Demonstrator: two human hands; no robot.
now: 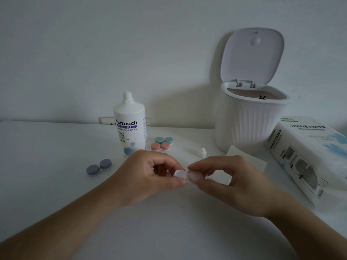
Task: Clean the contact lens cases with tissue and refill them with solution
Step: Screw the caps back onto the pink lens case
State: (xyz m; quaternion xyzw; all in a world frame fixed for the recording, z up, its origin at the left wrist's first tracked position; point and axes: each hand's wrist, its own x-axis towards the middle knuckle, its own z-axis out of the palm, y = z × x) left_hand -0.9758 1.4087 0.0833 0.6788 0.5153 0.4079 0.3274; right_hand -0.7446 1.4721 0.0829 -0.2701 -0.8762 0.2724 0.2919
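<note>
Both hands meet over the middle of the white table [47, 147] on a small white contact lens case [180, 174]. My left hand [148, 175] pinches its left cup between thumb and fingers. My right hand [227, 181] pinches the right cup or its cap; which one I cannot tell. The uncapped solution bottle [129, 126] stands behind my left hand, and its small white cap [202, 152] sits to the right. A purple case [99, 167] lies at the left. A green case [164, 140] and a pink case [160, 146] lie beside the bottle. A loose tissue [244, 156] lies behind my right hand.
A white ribbed bin [249, 126] with its lid up stands at the back right against the wall. A tissue paper box [308, 154] lies on its side at the right edge. A wall socket [107, 121] sits behind the bottle.
</note>
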